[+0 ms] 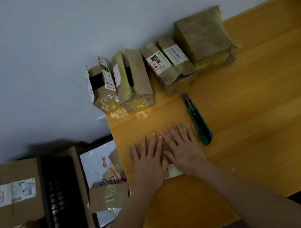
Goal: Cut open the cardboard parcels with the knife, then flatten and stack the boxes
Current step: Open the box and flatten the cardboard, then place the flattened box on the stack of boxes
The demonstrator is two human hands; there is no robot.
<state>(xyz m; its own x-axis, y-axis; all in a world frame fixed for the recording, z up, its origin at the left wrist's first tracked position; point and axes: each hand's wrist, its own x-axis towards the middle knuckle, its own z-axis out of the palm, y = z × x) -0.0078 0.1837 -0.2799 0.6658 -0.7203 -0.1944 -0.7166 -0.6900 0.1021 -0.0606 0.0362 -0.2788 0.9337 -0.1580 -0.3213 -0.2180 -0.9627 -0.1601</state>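
Note:
A flattened cardboard box [169,137] lies on the wooden table [254,117] near its left edge. My left hand [149,163] and my right hand [183,148] both press flat on it, fingers spread, holding nothing. A green utility knife [197,119] lies on the table just right of my right hand, apart from it. Along the wall stand several parcels: two opened small boxes [102,86] [134,81], a flat stack with labels [169,65] and a larger taped box [204,36].
Left of the table, on the floor, sit a big labelled carton [10,193], a black plastic crate [63,202], a white bag [100,161] and a small taped box [109,197]. The wall runs behind the parcels.

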